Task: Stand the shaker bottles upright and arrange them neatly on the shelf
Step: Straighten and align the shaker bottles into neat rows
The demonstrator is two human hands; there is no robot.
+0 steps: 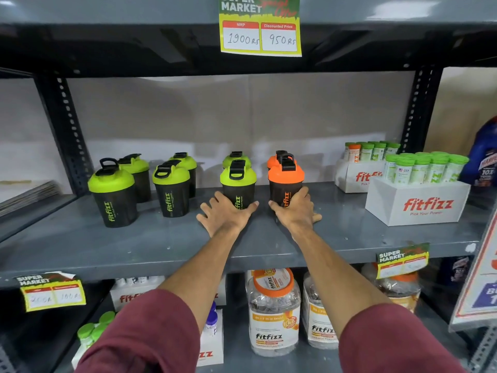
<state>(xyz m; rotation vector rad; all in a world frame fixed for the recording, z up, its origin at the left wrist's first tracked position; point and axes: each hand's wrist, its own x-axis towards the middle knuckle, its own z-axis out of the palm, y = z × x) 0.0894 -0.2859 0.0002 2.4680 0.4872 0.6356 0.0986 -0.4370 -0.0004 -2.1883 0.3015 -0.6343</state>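
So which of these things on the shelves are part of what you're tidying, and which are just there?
Job: green-lidded shakers, orange-lidded shakers, the shelf, left hand, right hand.

Just there: fitfizz tube boxes, price tag, jars below.

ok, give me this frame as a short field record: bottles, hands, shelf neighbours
shaker bottles: eight visible, all upright, in four front-back pairs
lid colours: six green, two orange
left hand: wrapped on base of front green-lid bottle
right hand: wrapped on base of front orange-lid bottle
held pair: side by side, apart
far-left front bottle: slightly tilted in this wide view
shelf: grey metal
right of bottles: two white fitfizz boxes of green-capped tubes
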